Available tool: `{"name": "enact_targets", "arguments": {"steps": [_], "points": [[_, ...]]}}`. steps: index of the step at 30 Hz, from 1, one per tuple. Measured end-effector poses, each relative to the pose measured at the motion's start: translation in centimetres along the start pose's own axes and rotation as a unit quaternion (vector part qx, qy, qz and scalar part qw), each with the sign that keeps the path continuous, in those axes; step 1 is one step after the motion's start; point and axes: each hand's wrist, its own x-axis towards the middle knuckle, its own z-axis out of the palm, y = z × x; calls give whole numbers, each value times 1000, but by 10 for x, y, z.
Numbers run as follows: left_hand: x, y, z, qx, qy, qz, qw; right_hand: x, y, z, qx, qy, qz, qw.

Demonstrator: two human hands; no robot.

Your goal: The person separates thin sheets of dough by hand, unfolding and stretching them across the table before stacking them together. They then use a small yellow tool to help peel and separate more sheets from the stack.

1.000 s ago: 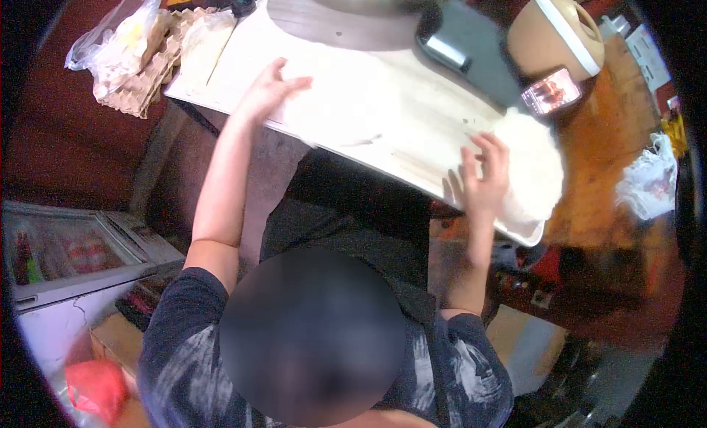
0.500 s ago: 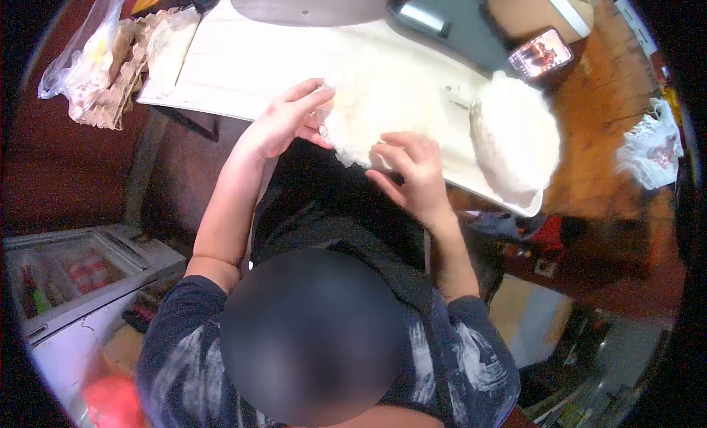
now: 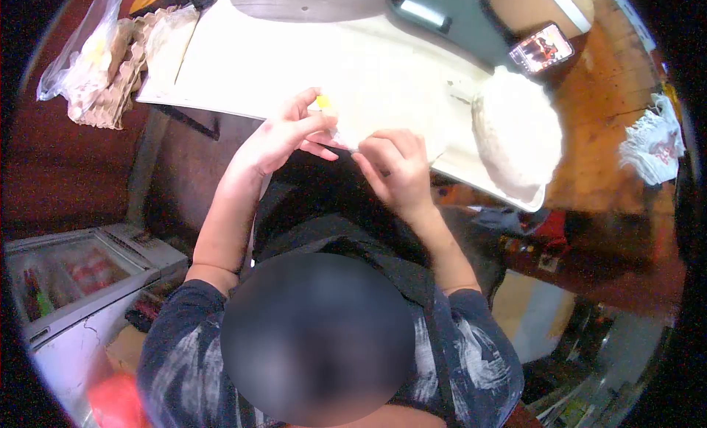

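At the near edge of the white tray (image 3: 243, 78), my left hand (image 3: 287, 137) pinches a pale, crinkled piece (image 3: 342, 139) between thumb and fingers. A small yellow patch shows at its fingertips. My right hand (image 3: 398, 166) is closed beside it, its curled fingers and thumb meeting at the other end of the same piece. Glare washes out its shape, and I cannot tell what it is. To the right, a bright white mound (image 3: 518, 133) sits at the tray's right end.
A lit phone (image 3: 542, 49) leans near a beige tub (image 3: 534, 8) and a dark case (image 3: 449, 23). Crumpled brown egg-carton board (image 3: 110, 96) and clear plastic lie left of the tray. A thin plastic bag (image 3: 653, 144) lies on the wooden table (image 3: 589, 155) at right.
My right hand has moved left and curled its fingers. The pale piece between my hands now looks much smaller, and a yellow patch shows at my left fingertips.
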Motion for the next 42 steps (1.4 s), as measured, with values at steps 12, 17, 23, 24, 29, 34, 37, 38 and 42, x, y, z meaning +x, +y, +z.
{"name": "enact_targets", "arguments": {"steps": [12, 17, 23, 24, 29, 34, 37, 38, 42], "points": [[-1, -3, 2, 12, -47, 20, 999, 6, -2, 0, 22, 8, 11, 1000], [-4, -1, 5, 36, -31, 35, 998, 6, 0, 1, 45, 14, 30, 998], [4, -9, -4, 46, -26, 46, 998, 1, 5, -6, 86, -28, 67, 994], [2, -6, -2, 45, -26, 29, 998, 0, 6, -4, 112, -16, 86, 990], [-3, -3, 10, 67, -54, 30, 996, 13, -5, -7, 117, 25, 81, 989], [-7, -6, 21, 53, -80, 46, 994, 17, -7, -3, 87, 43, 99, 990], [-8, -7, 23, 81, -75, 47, 993, 15, -6, 0, 84, 40, 95, 991], [-7, -10, 22, 98, -80, 54, 991, 14, -7, 1, 83, 41, 96, 991], [-7, -14, 21, 125, -88, 59, 987, 13, -5, 3, 72, 28, 93, 993]]}}
